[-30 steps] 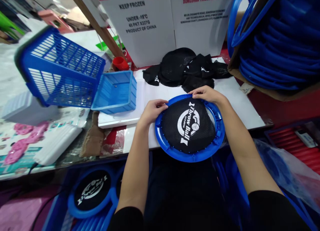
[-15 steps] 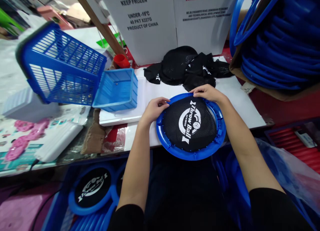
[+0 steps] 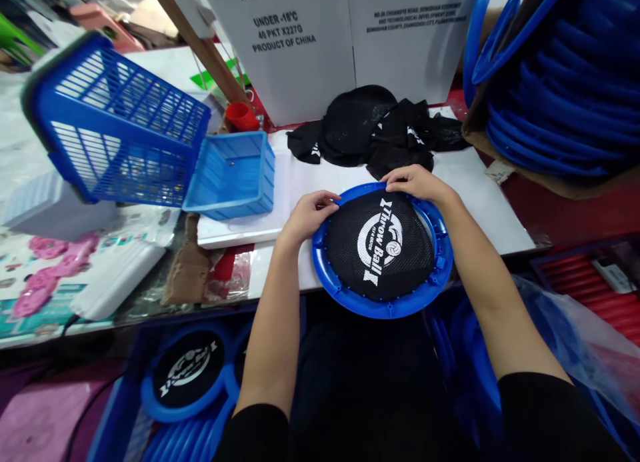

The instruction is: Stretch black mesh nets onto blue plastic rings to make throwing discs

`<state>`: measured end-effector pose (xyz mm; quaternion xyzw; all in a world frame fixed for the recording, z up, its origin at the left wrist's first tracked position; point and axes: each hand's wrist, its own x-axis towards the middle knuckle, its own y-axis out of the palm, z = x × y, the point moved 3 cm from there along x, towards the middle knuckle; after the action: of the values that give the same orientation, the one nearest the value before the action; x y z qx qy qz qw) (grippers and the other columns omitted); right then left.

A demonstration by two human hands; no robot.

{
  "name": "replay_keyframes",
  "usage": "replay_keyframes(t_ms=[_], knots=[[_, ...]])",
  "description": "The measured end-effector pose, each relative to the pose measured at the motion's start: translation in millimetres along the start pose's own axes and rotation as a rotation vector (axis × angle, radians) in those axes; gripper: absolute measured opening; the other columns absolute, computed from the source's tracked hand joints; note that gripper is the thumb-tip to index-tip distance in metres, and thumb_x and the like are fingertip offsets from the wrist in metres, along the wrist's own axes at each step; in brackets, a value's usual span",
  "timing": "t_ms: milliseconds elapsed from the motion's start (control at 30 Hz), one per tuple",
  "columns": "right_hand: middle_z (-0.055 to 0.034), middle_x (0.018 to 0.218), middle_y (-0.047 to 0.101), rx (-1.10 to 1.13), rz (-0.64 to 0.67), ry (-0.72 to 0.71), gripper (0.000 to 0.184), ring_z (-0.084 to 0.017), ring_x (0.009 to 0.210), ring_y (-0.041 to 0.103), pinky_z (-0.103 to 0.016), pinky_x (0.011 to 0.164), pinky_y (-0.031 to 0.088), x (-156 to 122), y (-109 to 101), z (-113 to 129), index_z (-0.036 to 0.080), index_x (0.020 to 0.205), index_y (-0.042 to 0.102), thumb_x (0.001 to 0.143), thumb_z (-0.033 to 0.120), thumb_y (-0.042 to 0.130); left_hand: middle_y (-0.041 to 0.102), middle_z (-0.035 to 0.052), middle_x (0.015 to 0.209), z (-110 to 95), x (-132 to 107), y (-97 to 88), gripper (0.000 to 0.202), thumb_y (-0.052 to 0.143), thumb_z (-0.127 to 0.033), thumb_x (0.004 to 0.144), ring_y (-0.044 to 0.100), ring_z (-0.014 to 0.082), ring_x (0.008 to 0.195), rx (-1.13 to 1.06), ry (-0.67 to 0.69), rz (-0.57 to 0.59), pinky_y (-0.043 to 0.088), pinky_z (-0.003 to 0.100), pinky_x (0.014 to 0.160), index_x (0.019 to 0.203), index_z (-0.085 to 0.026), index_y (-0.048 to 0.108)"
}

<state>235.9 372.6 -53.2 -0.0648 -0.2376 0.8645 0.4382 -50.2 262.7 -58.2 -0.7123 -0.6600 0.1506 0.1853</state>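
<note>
A blue plastic ring lies at the near edge of the worktable, its front part overhanging. Across it is stretched a black mesh disc printed "Throw Ball" in white. At the right a narrow gap shows between mesh and ring; small pegs line the rim elsewhere. At the upper left, my left hand is closed, thumb and fingers pinching the mesh edge against the rim. My right hand pinches the mesh edge at the top of the ring. Loose black mesh pieces are heaped behind the ring.
On the left stand a light blue bin and a tilted blue basket. A white carton rises at the back. Stacked blue rings fill a box at the right. Below the table edge, a crate holds a mesh-covered ring.
The view has shifted slightly. Both hands stay at nearly the same places on the ring, and the mesh looks almost unchanged.
</note>
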Motion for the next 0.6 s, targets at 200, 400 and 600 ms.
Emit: replay_keyframes(t_ms=[200, 400, 600], knots=[[-0.0044, 0.115, 0.084, -0.032, -0.017, -0.027, 0.011, -0.03, 0.115, 0.075, -0.051, 0.116, 0.051, 1, 0, -2, 0.027, 0.08, 0.085, 0.078, 0.037, 0.081, 0.073, 0.0043, 0.084, 0, 0, -0.7, 0.019, 0.071, -0.025, 0.086, 0.068, 0.0196, 0.082, 0.007, 0.007, -0.001, 0.057, 0.038, 0.086, 0.103, -0.021, 0.08], [-0.0045, 0.118, 0.083, 0.01, 0.027, 0.023, 0.011, -0.03, 0.115, 0.074, -0.05, 0.115, 0.052, 1, 0, -1, 0.025, 0.08, 0.083, 0.075, 0.036, 0.082, 0.076, 0.006, 0.091, -5, -2, 2.0, 0.018, 0.068, -0.027, 0.091, 0.069, 0.0204, 0.087, 0.054, 0.026, -0.027, 0.057, 0.037, 0.088, 0.103, -0.02, 0.079], [-0.0059, 0.135, 0.077, -0.053, 0.091, -0.085, 0.02, -0.032, 0.129, 0.068, -0.055, 0.12, 0.046, -3, 7, 15, 0.026, 0.098, 0.085, 0.087, 0.04, 0.074, 0.074, 0.0104, 0.12, -24, -8, 17.7, 0.013, 0.072, -0.032, 0.096, 0.066, 0.0275, 0.118, 0.314, 0.34, -0.022, 0.051, 0.048, 0.111, 0.101, -0.023, 0.08]])
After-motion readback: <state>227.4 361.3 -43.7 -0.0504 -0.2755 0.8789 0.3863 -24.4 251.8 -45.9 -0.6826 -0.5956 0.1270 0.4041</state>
